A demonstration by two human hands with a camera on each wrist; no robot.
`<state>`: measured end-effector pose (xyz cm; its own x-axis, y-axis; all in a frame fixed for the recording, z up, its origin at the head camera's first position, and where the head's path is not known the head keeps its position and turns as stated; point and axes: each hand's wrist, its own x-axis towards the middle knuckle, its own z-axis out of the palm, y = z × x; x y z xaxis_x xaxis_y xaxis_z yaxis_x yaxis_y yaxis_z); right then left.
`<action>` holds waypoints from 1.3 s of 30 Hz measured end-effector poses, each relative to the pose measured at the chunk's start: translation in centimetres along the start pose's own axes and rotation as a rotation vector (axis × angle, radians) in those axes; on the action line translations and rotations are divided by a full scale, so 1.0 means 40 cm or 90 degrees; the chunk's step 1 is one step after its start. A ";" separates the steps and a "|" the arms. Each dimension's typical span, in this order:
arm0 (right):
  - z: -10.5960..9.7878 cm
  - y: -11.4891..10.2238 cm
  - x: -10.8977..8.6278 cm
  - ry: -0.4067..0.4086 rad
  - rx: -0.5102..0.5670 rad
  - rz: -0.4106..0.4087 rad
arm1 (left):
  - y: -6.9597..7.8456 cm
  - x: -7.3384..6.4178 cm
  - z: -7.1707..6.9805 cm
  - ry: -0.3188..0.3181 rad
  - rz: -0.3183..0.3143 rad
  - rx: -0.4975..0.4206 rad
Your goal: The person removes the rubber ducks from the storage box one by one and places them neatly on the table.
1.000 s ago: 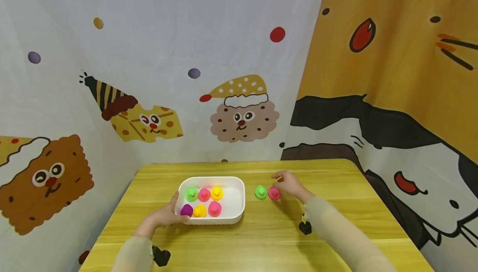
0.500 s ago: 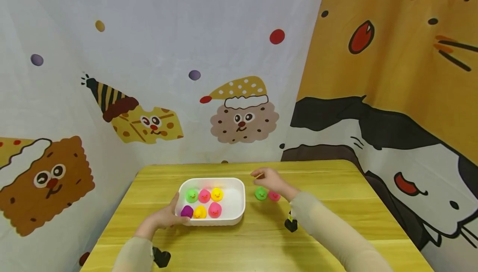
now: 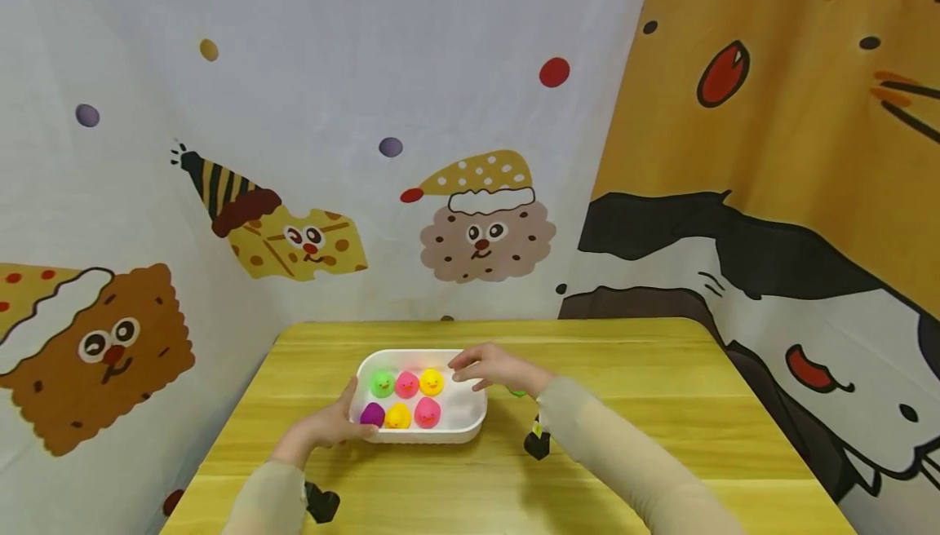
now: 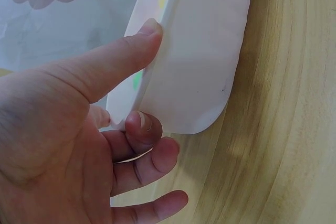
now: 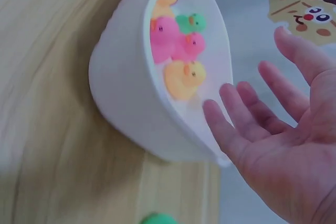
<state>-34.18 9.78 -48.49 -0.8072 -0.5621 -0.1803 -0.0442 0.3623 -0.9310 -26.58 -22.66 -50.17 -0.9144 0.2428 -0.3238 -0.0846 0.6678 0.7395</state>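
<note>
"What does the coming move turn on?"

"Most likely on how your right grip (image 3: 503,368) stands to the white tray (image 3: 433,437). The tray's long axis runs left to right on the bench (image 3: 441,478), and in the head view your fingers overlap its right end, right of the far yellow duck (image 3: 432,382). The loose green duck (image 5: 159,219) lies on the bench just right of the tray, below your right grip, which is far nearer to it than your left."

"How open am I?"

"Your right grip is spread wide, fingers apart and a little bent, with nothing visible in it. Your left grip (image 3: 330,425) has hold of the tray's left end, thumb at the rim."

"And inside the tray?"

"Besides that yellow one, the far row has a green duck (image 3: 383,384) and a pink duck (image 3: 407,385); the near row has a purple duck (image 3: 373,415), a near yellow duck (image 3: 398,416) and a near pink duck (image 3: 427,413)."

"What differs from a second ago?"

"Your right grip was out beside the loose pink duck; it has come left to the tray. I can't tell whether that duck lies behind your right sleeve (image 3: 617,445). Your left grip and the six ducks keep their places."
</note>
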 end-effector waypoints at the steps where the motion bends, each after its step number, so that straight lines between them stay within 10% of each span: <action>1: 0.009 -0.003 0.003 -0.014 0.018 0.003 | 0.000 0.000 -0.001 0.000 -0.002 0.001; 16: 0.118 0.040 0.062 0.016 0.192 0.108 | 0.001 0.000 0.007 0.013 -0.009 0.011; 39: 0.183 0.051 0.090 0.091 0.069 0.207 | 0.005 0.004 0.001 0.007 -0.011 -0.002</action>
<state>-32.84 3.05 -53.36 -0.8429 -0.3184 -0.4337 0.2844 0.4205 -0.8615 -26.71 -22.48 -50.10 -0.9172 0.2227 -0.3304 -0.1023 0.6699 0.7354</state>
